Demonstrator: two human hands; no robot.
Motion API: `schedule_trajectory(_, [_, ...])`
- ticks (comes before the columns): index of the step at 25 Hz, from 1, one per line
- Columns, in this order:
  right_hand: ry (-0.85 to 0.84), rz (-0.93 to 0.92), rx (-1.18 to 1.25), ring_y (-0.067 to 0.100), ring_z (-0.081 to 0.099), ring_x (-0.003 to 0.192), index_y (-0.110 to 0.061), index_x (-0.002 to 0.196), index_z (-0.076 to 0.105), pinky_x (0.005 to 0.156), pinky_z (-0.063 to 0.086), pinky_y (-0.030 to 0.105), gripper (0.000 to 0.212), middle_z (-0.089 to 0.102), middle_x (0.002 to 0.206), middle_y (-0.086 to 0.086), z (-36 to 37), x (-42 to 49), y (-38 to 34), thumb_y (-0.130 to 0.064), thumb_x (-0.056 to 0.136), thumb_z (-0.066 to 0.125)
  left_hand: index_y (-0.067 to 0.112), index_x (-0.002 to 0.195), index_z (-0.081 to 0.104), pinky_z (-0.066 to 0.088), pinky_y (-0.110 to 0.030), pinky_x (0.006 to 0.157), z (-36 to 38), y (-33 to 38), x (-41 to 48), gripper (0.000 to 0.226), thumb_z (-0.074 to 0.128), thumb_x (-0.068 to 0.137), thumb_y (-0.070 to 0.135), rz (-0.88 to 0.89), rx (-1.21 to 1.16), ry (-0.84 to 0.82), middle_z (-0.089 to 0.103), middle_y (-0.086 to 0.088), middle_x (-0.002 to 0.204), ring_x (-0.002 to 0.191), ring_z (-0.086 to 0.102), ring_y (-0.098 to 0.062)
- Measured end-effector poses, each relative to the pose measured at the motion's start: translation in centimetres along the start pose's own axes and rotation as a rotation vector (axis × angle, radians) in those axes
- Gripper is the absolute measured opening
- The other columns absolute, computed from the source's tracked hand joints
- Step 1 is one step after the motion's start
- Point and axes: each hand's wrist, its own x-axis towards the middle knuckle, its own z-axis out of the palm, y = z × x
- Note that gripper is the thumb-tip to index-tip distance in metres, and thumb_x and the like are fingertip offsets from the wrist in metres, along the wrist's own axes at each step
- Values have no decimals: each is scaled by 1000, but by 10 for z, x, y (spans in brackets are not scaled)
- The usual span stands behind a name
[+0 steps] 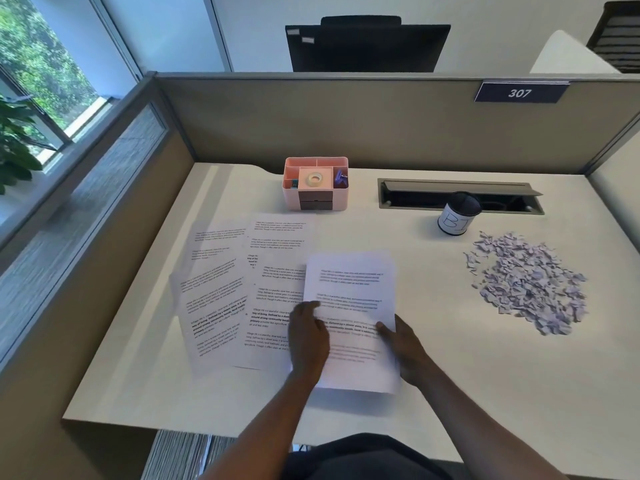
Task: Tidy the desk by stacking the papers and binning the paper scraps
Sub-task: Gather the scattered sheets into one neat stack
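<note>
So you've got the stack of papers [349,289] sitting lower-middle of the frame on the desk [450,393], white printed sheets roughly squared up, and both your hands are on it. Your left hand [308,337] is curled over its left edge, and your right hand [405,348] grips the right edge with the thumb laid on top. Left of that, the loose sheets [221,289] are fanned out and overlapping each other, and the stack's left side lies over the nearest one. The paper scraps [526,282] are a big messy pile of small whitish-lilac bits at the right of the frame, well apart from the stack. The bin [457,216] is a small dark cup with a white hand-lettered label, standing just above the scraps in front of the cable slot [460,195]. A pink organizer [316,183] with a tape roll [314,178] in it sits upper-middle, just beyond the loose sheets.
</note>
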Motion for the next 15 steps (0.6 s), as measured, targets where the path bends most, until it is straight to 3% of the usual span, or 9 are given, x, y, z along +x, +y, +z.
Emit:
schedule_trajectory(2, [14, -14, 35, 32, 66, 120, -14, 139, 56, 106, 48, 58, 39, 68, 132, 8, -13, 3, -3, -16, 100, 60, 11, 135, 63, 48, -47, 105, -15, -21, 9, 45, 56, 93, -4, -29, 137, 33, 61, -8, 141, 130, 53, -29])
schedule_trajectory(5, [41, -57, 82, 31, 63, 123, -15, 141, 54, 107, 47, 56, 49, 66, 136, 7, -32, 5, -12, -26, 96, 68, 12, 148, 54, 32, -47, 123, -28, -54, 11, 51, 63, 99, 23, -26, 268, -148, 44, -7, 164, 152, 36, -28])
schedule_trajectory(8, [78, -113, 98, 31, 63, 125, -20, 141, 54, 106, 47, 57, 84, 65, 137, 4, -51, 7, -13, -54, 71, 84, 16, 168, 14, 2, -47, 131, -31, -79, 8, 118, 54, 79, 82, 58, 465, -394, -2, -3, 177, 165, 0, -24])
schedule_trajectory(10, [86, -114, 80, 31, 63, 124, -20, 143, 52, 106, 47, 58, 86, 65, 138, 4, -59, 6, -12, -55, 71, 84, 19, 166, -14, -14, -48, 126, -29, -86, 3, 142, 38, 61, 99, 78, 552, -464, -26, 2, 170, 161, -21, -20])
schedule_trajectory(12, [87, -104, 73, 32, 65, 122, -19, 142, 53, 104, 49, 58, 72, 66, 136, 6, -63, 3, -9, -45, 80, 78, 16, 162, -24, -21, -50, 121, -25, -88, 0, 142, 44, 68, 98, 61, 568, -461, -36, 0, 165, 158, -29, -19])
schedule_trajectory(15, [99, -92, 89, 33, 65, 120, -18, 140, 55, 102, 49, 61, 76, 67, 135, 7, -69, 1, -2, -49, 76, 82, 18, 166, -13, -19, -51, 123, -21, -85, -3, 108, 52, 96, 71, 80, 545, -390, -25, 1, 171, 161, -21, -20])
